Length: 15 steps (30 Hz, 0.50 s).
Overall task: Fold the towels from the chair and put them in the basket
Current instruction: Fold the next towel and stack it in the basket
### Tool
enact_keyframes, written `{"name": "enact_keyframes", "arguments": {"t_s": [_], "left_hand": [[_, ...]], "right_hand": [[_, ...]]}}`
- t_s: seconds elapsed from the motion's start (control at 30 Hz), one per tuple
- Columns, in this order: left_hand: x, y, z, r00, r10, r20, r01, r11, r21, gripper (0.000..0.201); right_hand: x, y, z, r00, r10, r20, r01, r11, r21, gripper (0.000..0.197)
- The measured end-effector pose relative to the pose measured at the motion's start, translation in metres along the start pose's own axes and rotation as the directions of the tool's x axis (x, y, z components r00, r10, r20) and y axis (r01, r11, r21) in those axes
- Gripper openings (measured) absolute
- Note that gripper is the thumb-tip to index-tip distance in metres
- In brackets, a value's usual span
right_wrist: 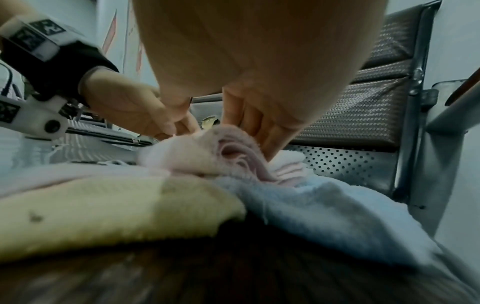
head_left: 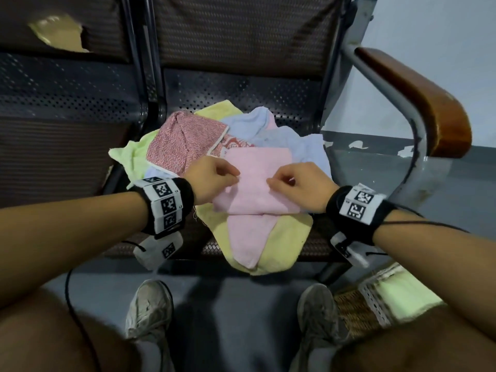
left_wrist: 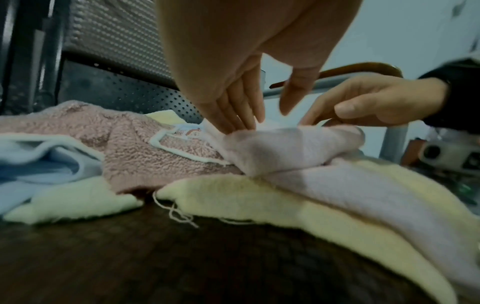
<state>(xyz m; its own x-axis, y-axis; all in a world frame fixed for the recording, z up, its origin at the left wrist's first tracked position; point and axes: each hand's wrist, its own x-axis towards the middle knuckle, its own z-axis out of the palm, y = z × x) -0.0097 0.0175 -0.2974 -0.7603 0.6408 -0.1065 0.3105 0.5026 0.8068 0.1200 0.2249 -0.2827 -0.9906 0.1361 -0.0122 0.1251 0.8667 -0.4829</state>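
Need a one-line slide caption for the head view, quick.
Both hands, left hand and right hand, pinch the pink towel atop the towel pile on the chair.

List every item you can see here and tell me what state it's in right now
Pink towel: part folded, on top of the pile.
Left hand: pinching the pink towel.
Right hand: pinching the pink towel.
Yellow towel: unfolded, under the pink one.
Blue towel: crumpled.
Red patterned towel: unfolded.
Basket: on the floor, holds a green towel.

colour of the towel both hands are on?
Plain pale pink towel; the head view shows it best.
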Motion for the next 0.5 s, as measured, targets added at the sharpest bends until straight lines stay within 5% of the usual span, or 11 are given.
{"name": "enact_keyframes", "arguments": {"t_s": [0.13, 0.23, 0.33, 0.5], "left_hand": [[-0.010, -0.006, 0.008, 0.976, 0.045, 0.213, -0.100, 0.962, 0.253, 0.062], [-0.015, -0.012, 0.015, 0.962, 0.103, 0.253, -0.196, 0.905, 0.377, 0.079], [-0.014, -0.012, 0.017, 0.976, 0.149, 0.158, -0.199, 0.905, 0.377, 0.061], [-0.006, -0.003, -0.002, 0.998, 0.060, -0.007, -0.058, 0.984, 0.170, 0.010]], "right_hand": [[-0.013, 0.009, 0.007, 0.988, -0.008, 0.157, 0.040, 0.978, -0.203, 0.068], [-0.017, 0.013, 0.011, 0.986, -0.027, 0.166, 0.067, 0.968, -0.241, 0.058], [-0.015, 0.009, 0.005, 0.995, -0.043, 0.089, 0.057, 0.986, -0.158, 0.028], [-0.014, 0.001, -0.013, 0.999, 0.012, 0.035, -0.011, 0.999, -0.040, 0.024]]}}
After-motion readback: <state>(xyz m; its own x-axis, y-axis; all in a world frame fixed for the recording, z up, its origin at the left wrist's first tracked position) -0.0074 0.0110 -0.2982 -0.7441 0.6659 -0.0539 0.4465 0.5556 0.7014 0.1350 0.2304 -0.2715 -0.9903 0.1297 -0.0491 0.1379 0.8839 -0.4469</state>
